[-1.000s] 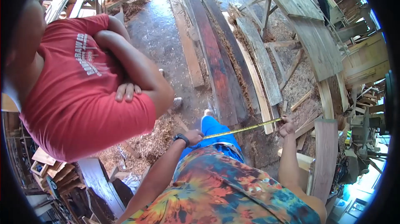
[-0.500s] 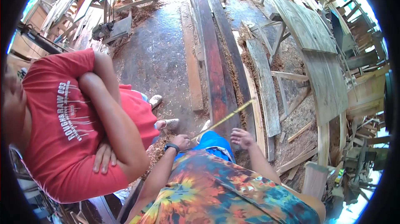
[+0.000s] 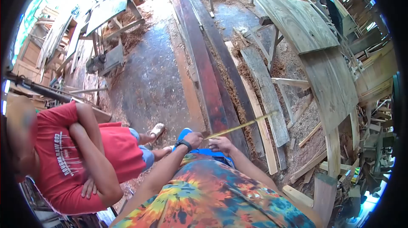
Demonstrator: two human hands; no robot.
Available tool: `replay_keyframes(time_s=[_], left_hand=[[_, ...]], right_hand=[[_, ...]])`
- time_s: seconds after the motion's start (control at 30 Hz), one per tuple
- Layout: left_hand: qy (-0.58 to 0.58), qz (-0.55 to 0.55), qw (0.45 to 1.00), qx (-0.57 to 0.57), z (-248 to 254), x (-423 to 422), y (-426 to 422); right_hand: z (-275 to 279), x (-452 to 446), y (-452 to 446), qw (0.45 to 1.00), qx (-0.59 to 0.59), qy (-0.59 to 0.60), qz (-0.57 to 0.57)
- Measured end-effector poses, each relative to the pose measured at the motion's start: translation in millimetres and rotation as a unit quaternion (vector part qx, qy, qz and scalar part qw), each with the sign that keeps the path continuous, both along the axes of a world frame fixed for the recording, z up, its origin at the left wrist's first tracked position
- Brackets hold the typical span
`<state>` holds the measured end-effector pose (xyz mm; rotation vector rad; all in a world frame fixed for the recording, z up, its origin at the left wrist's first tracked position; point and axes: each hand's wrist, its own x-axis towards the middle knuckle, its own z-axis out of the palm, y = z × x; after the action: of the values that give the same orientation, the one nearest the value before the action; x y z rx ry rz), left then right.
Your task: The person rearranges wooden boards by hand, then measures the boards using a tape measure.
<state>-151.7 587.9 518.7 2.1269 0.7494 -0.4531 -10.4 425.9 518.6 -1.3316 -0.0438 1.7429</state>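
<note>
Tape measure (image 3: 243, 125): near end at my left hand (image 3: 195, 140), yellow blade angled out to my right, over the reddish board (image 3: 207, 77) in view. Left grip is closed on it; case hidden behind the fingers. Right hand (image 3: 221, 144) is just beside the blade, fingers part curled; can't tell if they touch it. Handling: keep the left firm, support the blade from below, no side twist or it may buckle. Control any retraction, fingertips off the edges. Versus half a second ago: right hand was farther from the left, fingers more spread; now close by. Blade still extended, far end unsupported.
</note>
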Motion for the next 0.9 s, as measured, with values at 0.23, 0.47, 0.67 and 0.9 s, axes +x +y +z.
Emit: replay_keyframes(time_s=[0.23, 0.47, 0.67, 0.9], left_hand=[[0.049, -0.205, 0.977, -0.044, 2.4, 85.9, 36.2], [0.124, -0.395, 0.91, -0.003, 20.5, 180.2, 117.5], [0.12, -0.607, 0.774, 0.134, 28.7, 250.2, 274.1], [0.063, -0.815, 0.572, 0.066, -99.6, 325.8, 559.5]], right_hand=[[-25.2, 24.9, -14.0, 0.958, -0.075, 0.096, -0.258], [-56.3, 36.1, 25.8, 0.894, -0.055, 0.099, -0.434], [-33.0, -18.2, 9.4, 0.627, -0.034, 0.127, -0.768], [-0.5, -137.5, 5.8, 0.414, -0.095, 0.023, -0.905]])
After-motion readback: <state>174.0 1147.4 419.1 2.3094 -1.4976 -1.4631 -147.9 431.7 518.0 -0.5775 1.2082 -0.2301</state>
